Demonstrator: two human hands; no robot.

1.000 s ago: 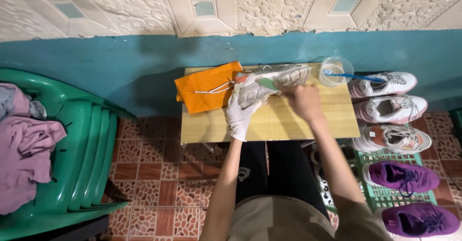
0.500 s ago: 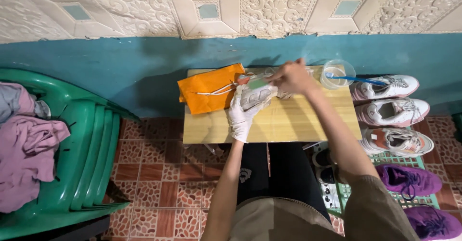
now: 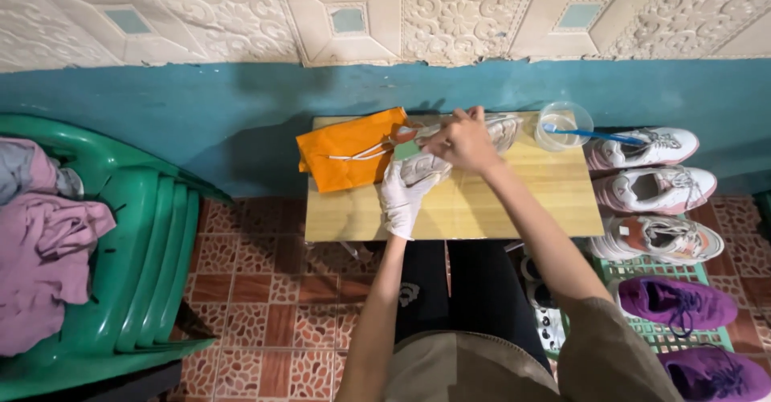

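My left hand [image 3: 404, 193], in a white glove, grips a light grey sneaker [image 3: 504, 131] that lies on a small wooden table [image 3: 482, 205]. My bare right hand [image 3: 463, 139] rests on top of the same shoe near its middle, fingers curled on it. An orange cloth bag [image 3: 345, 159] with white drawstrings lies at the table's left end, touching the shoe's heel end.
A clear plastic cup [image 3: 564, 124] holding a blue toothbrush [image 3: 593, 135] stands at the table's far right. Several white, pink and purple sneakers [image 3: 657, 189] line the floor on the right, some on a green crate [image 3: 662, 277]. Stacked green chairs [image 3: 136, 245] with clothes [image 3: 44, 249] stand left.
My right hand has slid leftward along the shoe, from its toe end toward the middle. The gloved left hand keeps its hold.
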